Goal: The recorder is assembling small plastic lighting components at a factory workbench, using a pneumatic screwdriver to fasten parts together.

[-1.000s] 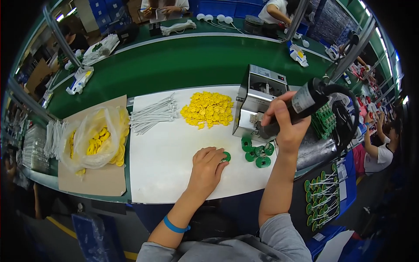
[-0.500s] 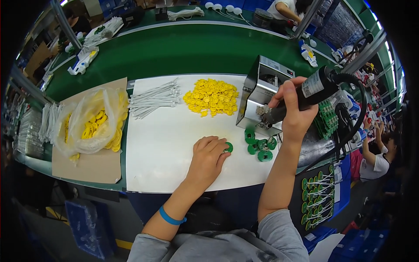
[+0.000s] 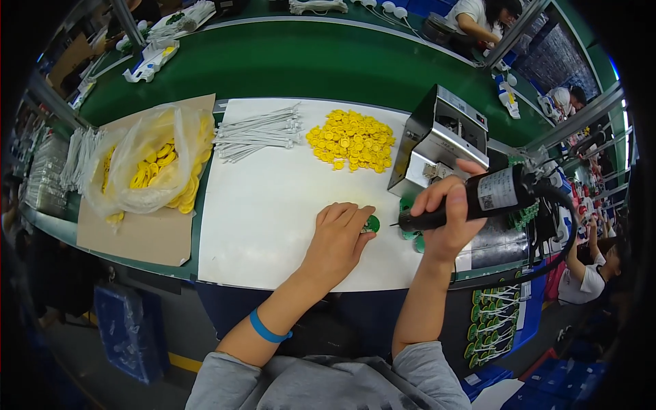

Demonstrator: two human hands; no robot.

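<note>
My left hand (image 3: pixel 339 239) rests on the white work sheet (image 3: pixel 266 219). Its thumb and fingers close around the edge of a small round green circuit board (image 3: pixel 372 224), partly hidden beneath them. In my right hand (image 3: pixel 452 229) is a black electric screwdriver (image 3: pixel 495 191), tilted almost level. Its thin bit points left, a short way right of the board and apart from it. Several more green round boards (image 3: pixel 419 242) lie under and behind the screwdriver, mostly covered by it. Just beyond my right hand stands a silver metal box (image 3: pixel 418 150), which looks like a screw feeder.
Small yellow round parts (image 3: pixel 352 140) are heaped at the sheet's far side, beside a bundle of white cables (image 3: pixel 260 133). An open plastic bag (image 3: pixel 147 164) of yellow parts sits on cardboard at left. The screwdriver's black cord (image 3: pixel 566 239) loops at right, above wired boards (image 3: pixel 492 321).
My right hand has brought the screwdriver from the metal box down and left, toward the board. My left hand still holds the board. The whole view has shifted slightly.
</note>
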